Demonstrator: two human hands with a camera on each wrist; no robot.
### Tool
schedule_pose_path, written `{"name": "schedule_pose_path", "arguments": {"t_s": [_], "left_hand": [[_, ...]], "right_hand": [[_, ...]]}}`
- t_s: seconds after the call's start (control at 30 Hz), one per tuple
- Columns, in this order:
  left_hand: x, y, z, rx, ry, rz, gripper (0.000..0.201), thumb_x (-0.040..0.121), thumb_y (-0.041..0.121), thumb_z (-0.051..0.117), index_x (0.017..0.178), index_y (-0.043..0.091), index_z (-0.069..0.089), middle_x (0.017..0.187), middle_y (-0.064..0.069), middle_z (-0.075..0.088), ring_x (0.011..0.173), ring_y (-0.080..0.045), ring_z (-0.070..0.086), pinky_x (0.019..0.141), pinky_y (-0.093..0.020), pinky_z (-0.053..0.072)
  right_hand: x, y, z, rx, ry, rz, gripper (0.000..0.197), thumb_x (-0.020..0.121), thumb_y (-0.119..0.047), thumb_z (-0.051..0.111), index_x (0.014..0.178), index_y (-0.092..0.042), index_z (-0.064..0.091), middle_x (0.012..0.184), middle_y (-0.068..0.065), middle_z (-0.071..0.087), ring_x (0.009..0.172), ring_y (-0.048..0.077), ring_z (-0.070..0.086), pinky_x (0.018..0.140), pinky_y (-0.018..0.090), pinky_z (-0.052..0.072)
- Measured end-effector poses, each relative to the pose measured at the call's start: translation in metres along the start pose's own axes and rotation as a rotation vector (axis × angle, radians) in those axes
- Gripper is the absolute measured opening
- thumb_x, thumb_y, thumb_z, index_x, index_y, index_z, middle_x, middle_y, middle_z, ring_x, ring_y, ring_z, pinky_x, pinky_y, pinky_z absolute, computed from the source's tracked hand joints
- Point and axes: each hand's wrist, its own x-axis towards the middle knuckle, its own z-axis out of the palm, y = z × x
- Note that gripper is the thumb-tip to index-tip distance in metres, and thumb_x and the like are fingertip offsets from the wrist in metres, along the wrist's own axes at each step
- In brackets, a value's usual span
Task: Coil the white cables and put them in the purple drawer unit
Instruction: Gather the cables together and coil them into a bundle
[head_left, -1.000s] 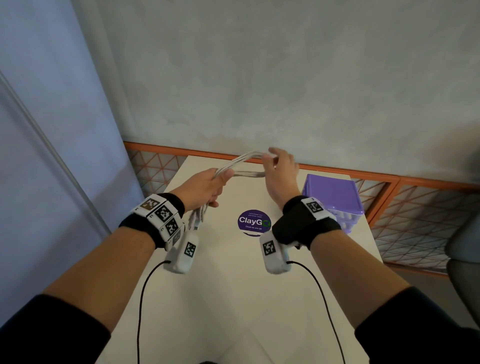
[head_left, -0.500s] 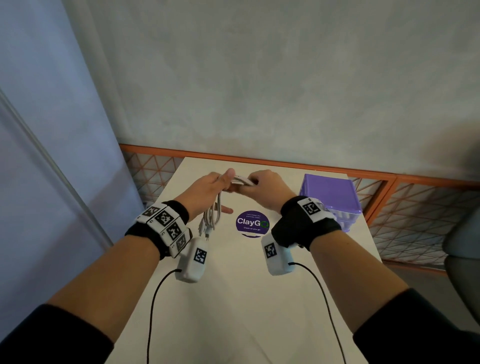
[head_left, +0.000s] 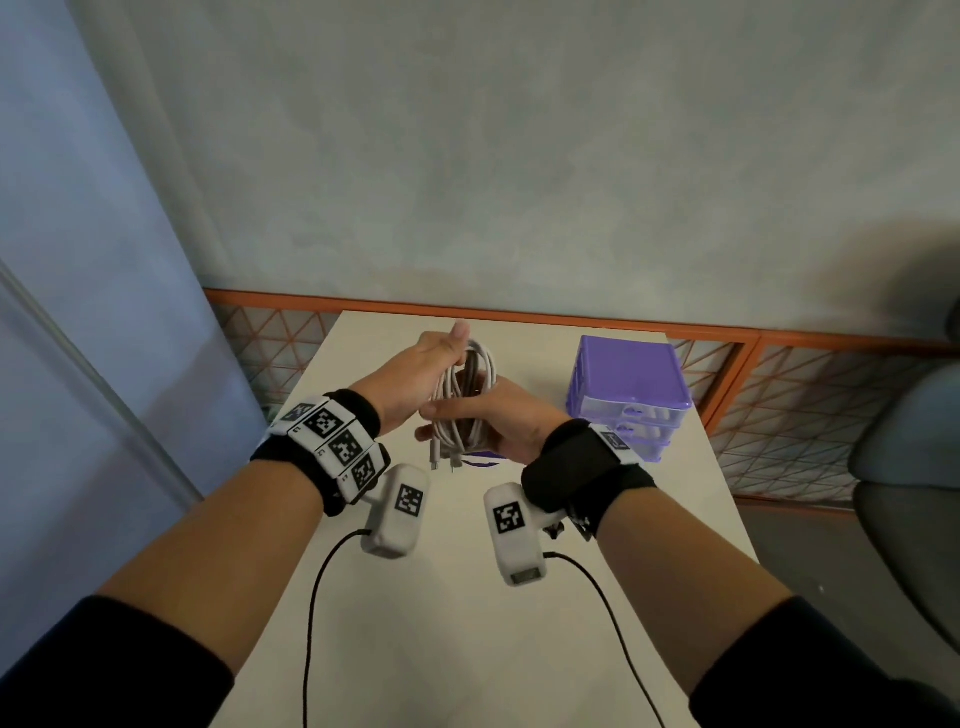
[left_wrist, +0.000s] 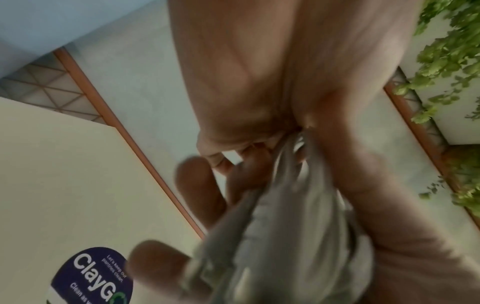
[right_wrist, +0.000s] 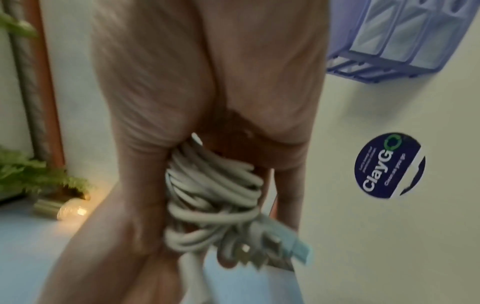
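Note:
A white cable coil (head_left: 464, 410) hangs upright above the white table (head_left: 457, 639), its plugs (head_left: 442, 462) dangling at the bottom. My left hand (head_left: 435, 366) grips the top loops, thumb pointing up. My right hand (head_left: 501, 422) wraps round the coil's middle from the right. The right wrist view shows the bundled cable (right_wrist: 213, 185) in the palm, with the connectors (right_wrist: 272, 255) sticking out. The left wrist view is blurred; the cable (left_wrist: 283, 216) runs from that palm. The purple drawer unit (head_left: 628, 392) stands at the table's right, drawers closed.
A round dark ClayGo sticker (right_wrist: 389, 165) lies on the table under my hands. An orange-framed mesh railing (head_left: 779, 364) runs behind the table along the wall. A grey chair (head_left: 914, 467) sits at the far right. Black camera leads trail from both wrists.
A second ago a cable loop arched between my raised hands. The hands then met, and now the gathered coil hangs upright, held at the top by the left and round the middle by the right.

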Motion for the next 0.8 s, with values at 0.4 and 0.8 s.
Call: {"name": "schedule_pose_path", "arguments": {"t_s": [0.4, 0.8], "left_hand": [[0.017, 0.006, 0.062, 0.213, 0.053, -0.008, 0.054, 0.079, 0.066, 0.054, 0.102, 0.018, 0.045, 0.082, 0.000, 0.058, 0.074, -0.016, 0.060, 0.066, -0.032, 0.048], [0.037, 0.007, 0.157, 0.344, 0.162, 0.016, 0.031, 0.086, 0.040, 0.047, 0.064, 0.017, 0.045, 0.063, 0.000, 0.053, 0.068, -0.027, 0.053, 0.063, -0.034, 0.040]], "right_hand": [[-0.043, 0.024, -0.037, -0.580, 0.363, -0.089, 0.037, 0.081, -0.007, 0.070, 0.115, -0.008, 0.053, 0.077, -0.001, 0.060, 0.058, 0.014, 0.058, 0.052, 0.022, 0.054], [-0.083, 0.074, -0.084, -1.174, 0.796, -0.011, 0.033, 0.085, -0.028, 0.060, 0.110, -0.008, 0.052, 0.113, 0.011, 0.059, 0.101, 0.032, 0.059, 0.074, 0.039, 0.048]]}}
